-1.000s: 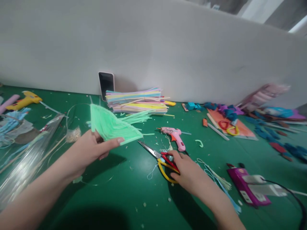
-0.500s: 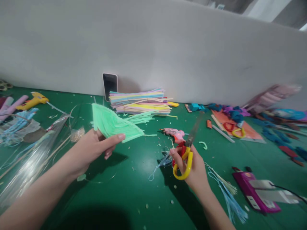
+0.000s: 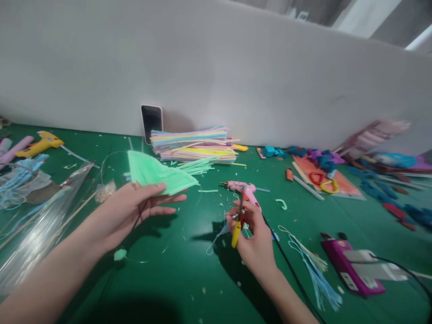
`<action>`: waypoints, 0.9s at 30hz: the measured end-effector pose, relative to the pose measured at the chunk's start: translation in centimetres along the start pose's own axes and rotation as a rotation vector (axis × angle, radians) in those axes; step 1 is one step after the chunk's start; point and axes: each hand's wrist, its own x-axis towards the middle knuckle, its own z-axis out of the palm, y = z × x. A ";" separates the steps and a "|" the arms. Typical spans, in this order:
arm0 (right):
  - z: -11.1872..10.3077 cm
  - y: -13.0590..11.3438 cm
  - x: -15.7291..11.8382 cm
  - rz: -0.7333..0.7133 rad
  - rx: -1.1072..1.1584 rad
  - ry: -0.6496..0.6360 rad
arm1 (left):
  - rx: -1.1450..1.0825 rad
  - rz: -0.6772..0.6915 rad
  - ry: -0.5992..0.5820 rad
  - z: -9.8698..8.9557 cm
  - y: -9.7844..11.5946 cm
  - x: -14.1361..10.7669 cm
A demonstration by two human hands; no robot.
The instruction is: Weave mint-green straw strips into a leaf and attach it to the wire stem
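My left hand [image 3: 145, 202] pinches a flat, bright green fan-shaped piece of fuzzy strips [image 3: 158, 173] between thumb and fingers, held above the table. A thin clear line loops near it, with a small green tuft [image 3: 120, 254] by my wrist. In my right hand [image 3: 253, 229] is a pair of scissors [image 3: 237, 231] with yellow and red handles, the blades seen nearly edge-on. Just behind that hand lies a pink glue gun [image 3: 248, 191]. Pale blue threads [image 3: 218, 236] lie beside my right fingers.
A bundle of pastel pipe cleaners [image 3: 194, 144] lies by the wall, with a phone [image 3: 151, 122] upright behind it. A yellow glue gun [image 3: 42, 143] is at left. A purple power strip [image 3: 351, 265], a cord and tassels [image 3: 315, 274] lie at right. Clear plastic wrap [image 3: 43, 229] lies left.
My right hand has turned the scissors, so the blades no longer point up and away. My left hand has tilted the green piece flatter, its fingers stretching out beneath.
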 end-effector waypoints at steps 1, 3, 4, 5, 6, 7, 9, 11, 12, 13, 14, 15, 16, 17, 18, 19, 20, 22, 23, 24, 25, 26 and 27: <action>-0.1 0.1 -0.1 -0.044 -0.076 -0.010 | 0.001 0.009 0.003 0.1 0.0 0.1; -0.2 -0.1 -0.3 -0.129 -0.188 -0.020 | 0.041 0.052 0.027 0.3 -0.2 0.2; -0.2 -0.3 -0.3 -0.161 -0.223 -0.005 | 0.013 0.071 0.051 0.4 -0.3 0.3; -0.1 -0.6 -0.4 -0.184 -0.248 0.018 | -0.020 0.084 0.073 0.6 -0.5 0.3; 0.0 -0.9 -0.4 -0.195 -0.267 0.037 | -0.045 0.092 0.086 0.7 -0.8 0.4; 0.2 -1.1 -0.3 -0.193 -0.279 0.045 | -0.060 0.099 0.090 0.8 -1.0 0.4; 0.5 -1.3 -0.2 -0.181 -0.263 0.024 | -0.064 0.102 0.079 0.9 -1.5 0.5; 0.8 -1.1 0.0 -0.199 -0.183 -0.034 | -0.054 0.102 0.075 0.8 -1.9 0.5; 0.9 -0.9 0.1 -0.219 -0.141 -0.061 | -0.051 0.100 0.079 0.7 -2.1 0.5; 1.0 -0.7 0.1 -0.240 -0.119 -0.087 | -0.052 0.096 0.087 0.7 -2.2 0.4; 1.0 -0.5 0.1 -0.255 -0.121 -0.111 | -0.059 0.092 0.094 0.6 -2.3 0.3; 0.9 -0.3 0.1 -0.253 -0.144 -0.133 | -0.069 0.087 0.099 0.7 -2.3 0.2; 0.9 -0.2 0.0 -0.239 -0.180 -0.148 | -0.082 0.081 0.101 0.7 -2.4 0.1; 0.8 -0.2 0.0 -0.215 -0.222 -0.169 | -0.097 0.073 0.100 0.8 -2.4 0.0; 0.7 -0.2 -0.1 -0.188 -0.270 -0.187 | -0.112 0.068 0.100 0.9 -2.4 -0.2; 0.7 -0.3 -0.1 -0.168 -0.319 -0.197 | -0.124 0.062 0.098 1.1 -2.4 -0.3; 0.6 -0.3 -0.1 -0.160 -0.364 -0.196 | -0.133 0.055 0.095 1.2 -2.4 -0.5; 0.6 -0.2 -0.1 -0.173 -0.431 -0.145 | -0.155 0.053 0.091 1.5 -2.5 -0.7; 0.6 -0.2 -0.1 -0.184 -0.448 -0.099 | -0.166 0.052 0.089 1.5 -2.5 -0.8; 0.6 -0.1 -0.1 -0.199 -0.459 -0.051 | -0.178 0.054 0.088 1.6 -2.6 -0.8; 0.6 -0.1 -0.1 -0.221 -0.471 -0.018 | -0.190 0.056 0.087 1.7 -2.7 -0.9; 0.6 -0.1 -0.2 -0.246 -0.493 0.005 | -0.200 0.059 0.083 1.7 -2.9 -0.9; 0.6 -0.1 -0.2 -0.276 -0.522 0.018 | -0.206 0.059 0.074 1.7 -3.1 -0.9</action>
